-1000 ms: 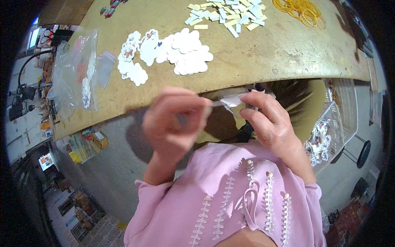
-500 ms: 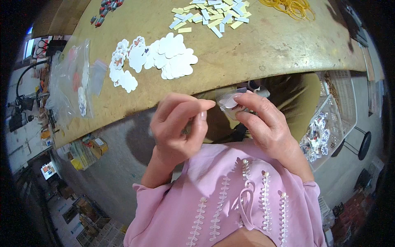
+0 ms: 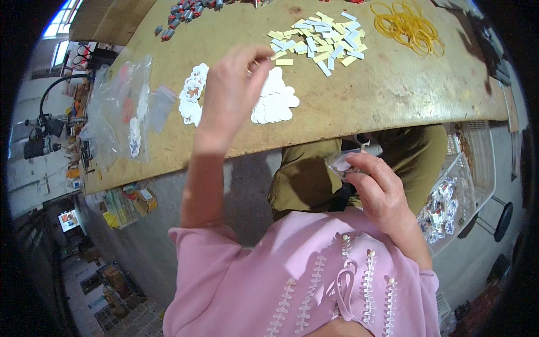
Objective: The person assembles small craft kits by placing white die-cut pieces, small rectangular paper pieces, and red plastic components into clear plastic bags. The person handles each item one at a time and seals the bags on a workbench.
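Observation:
My left hand (image 3: 236, 92) reaches out over the table, blurred by motion. Its thumb and forefinger look apart, and nothing shows between them. Just past its fingertips lies a pile of small yellow and pale blue strips (image 3: 323, 42). Beneath and beside this hand are white scalloped cards (image 3: 275, 104), partly covered by it. Above my lap, my right hand (image 3: 379, 188) is closed on a small clear plastic bag (image 3: 339, 164) with a white piece in it. Left of the left hand, more scalloped cards with printed figures (image 3: 193, 90) lie overlapping.
Yellow rubber bands (image 3: 407, 28) lie at the far right of the table (image 3: 387, 95), small grey-and-red parts (image 3: 188, 14) at the far left. Clear plastic bags (image 3: 115, 112) cover the left edge. A white basket (image 3: 469, 194) holding filled packets (image 3: 441, 210) stands at my right.
My left hand has moved away from the bag, forward over the table toward the strips. My right hand still holds the bag, now slightly lower. The view has shifted a little.

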Motion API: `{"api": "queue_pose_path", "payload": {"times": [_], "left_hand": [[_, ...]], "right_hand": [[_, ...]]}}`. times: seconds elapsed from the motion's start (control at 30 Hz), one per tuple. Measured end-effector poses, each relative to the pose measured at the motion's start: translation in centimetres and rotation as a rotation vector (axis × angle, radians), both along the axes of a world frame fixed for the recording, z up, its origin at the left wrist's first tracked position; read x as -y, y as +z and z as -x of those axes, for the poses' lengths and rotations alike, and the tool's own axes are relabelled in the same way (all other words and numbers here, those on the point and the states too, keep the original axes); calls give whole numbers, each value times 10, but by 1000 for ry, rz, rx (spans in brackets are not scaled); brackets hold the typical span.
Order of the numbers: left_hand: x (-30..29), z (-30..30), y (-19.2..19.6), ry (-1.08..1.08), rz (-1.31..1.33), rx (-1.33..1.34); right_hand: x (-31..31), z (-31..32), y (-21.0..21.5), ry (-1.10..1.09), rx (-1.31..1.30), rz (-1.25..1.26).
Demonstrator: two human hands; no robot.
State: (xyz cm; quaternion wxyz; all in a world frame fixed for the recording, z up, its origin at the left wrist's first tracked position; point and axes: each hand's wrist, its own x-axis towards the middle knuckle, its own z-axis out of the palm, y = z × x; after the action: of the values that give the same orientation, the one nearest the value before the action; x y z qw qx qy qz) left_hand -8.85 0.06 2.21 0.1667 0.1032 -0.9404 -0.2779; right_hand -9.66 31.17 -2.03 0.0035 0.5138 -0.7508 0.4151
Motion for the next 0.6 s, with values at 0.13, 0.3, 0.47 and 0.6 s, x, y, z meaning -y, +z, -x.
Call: {"api": "queue_pose_path", "payload": {"times": [0.13,0.3,0.47,0.6], "left_hand": [[36,31,-23,-30,5,108],[37,34,-22,-43,-112,226],[36,35,-23,-45,-316,210],[41,31,-26,-44,-634,91]], "right_hand": [[-2,0,-4,-14,13,1],[-4,3,-6,-42,34,-7],[-5,6,-8,-38,28,-15],[-6,9,-7,-46,30,-3]]}}
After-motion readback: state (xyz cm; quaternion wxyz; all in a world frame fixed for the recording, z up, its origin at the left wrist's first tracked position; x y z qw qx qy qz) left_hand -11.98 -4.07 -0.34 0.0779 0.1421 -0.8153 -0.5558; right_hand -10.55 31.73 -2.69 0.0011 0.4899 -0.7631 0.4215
